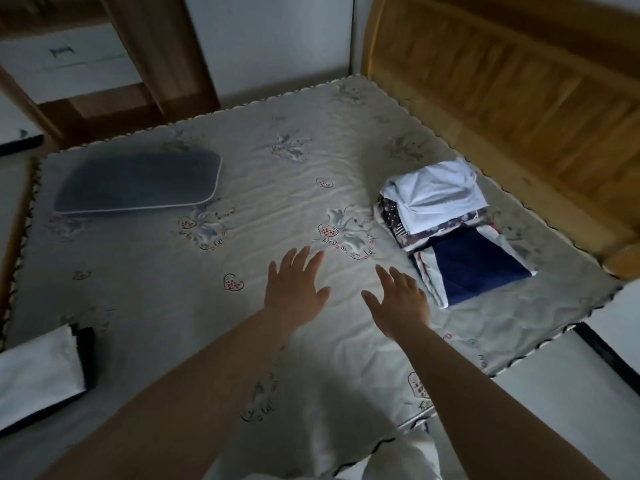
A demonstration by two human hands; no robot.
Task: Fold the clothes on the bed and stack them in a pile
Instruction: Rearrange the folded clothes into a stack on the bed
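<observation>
Both forearms reach out; left hand (294, 285) and right hand (398, 299), fingers spread, hold nothing; best square the pile (446, 213) at far right.

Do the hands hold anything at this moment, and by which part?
Nothing is held. The left hand and the right hand are both open, fingers spread, above the bedcover.

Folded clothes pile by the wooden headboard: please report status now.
Left hand open, right hand open, both empty. Folded clothes pile stacked, pale blue garment on top. Nothing in the way.
</observation>
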